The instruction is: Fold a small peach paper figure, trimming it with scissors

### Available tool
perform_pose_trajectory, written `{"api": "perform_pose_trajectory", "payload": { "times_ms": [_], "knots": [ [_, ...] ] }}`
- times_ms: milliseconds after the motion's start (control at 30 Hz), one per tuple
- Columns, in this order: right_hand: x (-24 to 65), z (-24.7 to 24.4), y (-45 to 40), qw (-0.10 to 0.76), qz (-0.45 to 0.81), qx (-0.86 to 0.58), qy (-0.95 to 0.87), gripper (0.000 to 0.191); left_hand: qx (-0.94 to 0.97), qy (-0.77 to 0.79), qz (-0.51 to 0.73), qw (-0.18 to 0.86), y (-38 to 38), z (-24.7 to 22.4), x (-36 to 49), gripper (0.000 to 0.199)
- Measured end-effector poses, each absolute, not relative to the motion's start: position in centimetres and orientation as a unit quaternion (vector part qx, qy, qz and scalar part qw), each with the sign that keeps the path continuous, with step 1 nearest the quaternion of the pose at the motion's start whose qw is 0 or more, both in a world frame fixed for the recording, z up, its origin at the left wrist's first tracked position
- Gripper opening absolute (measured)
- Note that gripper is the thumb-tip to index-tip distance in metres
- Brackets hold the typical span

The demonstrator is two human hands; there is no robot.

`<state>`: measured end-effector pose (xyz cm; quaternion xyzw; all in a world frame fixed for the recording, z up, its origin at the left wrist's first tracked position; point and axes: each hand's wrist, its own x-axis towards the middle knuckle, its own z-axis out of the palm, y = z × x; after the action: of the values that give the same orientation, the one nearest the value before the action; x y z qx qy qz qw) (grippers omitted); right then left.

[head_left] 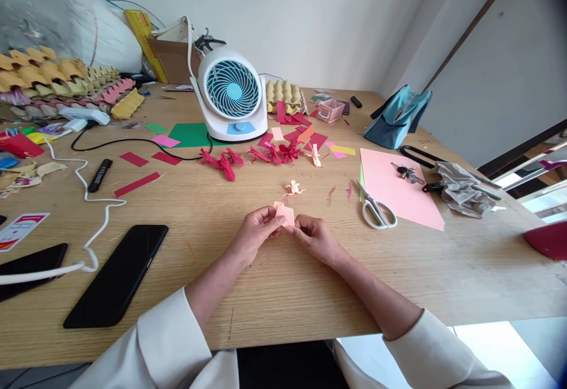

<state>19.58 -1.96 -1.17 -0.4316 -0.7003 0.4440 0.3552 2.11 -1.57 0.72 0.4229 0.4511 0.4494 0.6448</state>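
Left hand [253, 237], right hand [318, 239] pinch folded pale-pink paper [286, 215] toward wooden table's [301, 300] front edge. Pink plastic basket [329, 111] near far edge.

Left hand [253, 235] and right hand [319, 240], close together
Bare forearms [215, 288] angle inward; thumbs [277, 222] and curled fingers [262, 214] pinch on both sides.

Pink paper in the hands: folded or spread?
Folded: the paper shows overlapping layers and slanted edges between the left hand and right hand.
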Motion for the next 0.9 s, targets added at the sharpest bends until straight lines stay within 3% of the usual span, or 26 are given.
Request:
{"api": "perform_pose_trajectory", "payload": {
  "times_ms": [367,600,733,900],
  "knots": [
    [19.51,-0.88,-2.03,0.332,0.451,-0.421,-0.713,0.035,0.51,0.472,0.466,0.548,-1.72,0.84,2.1,0.034],
    [19.56,-1.38,-2.17,0.332,0.424,-0.428,-0.726,0.042,0.541,0.456,0.462,0.534,-1.77,0.84,2.23,0.031],
    [19.61,-1.16,-1.97,0.37,0.471,-0.428,-0.676,0.033,0.563,0.46,0.454,0.515,-1.77,0.61,2.05,0.03],
    [19.61,-1.02,-1.47,0.442,0.55,-0.4,-0.585,0.038,0.62,0.474,0.42,0.462,-1.9,0.24,2.06,0.029]
  ]
}}
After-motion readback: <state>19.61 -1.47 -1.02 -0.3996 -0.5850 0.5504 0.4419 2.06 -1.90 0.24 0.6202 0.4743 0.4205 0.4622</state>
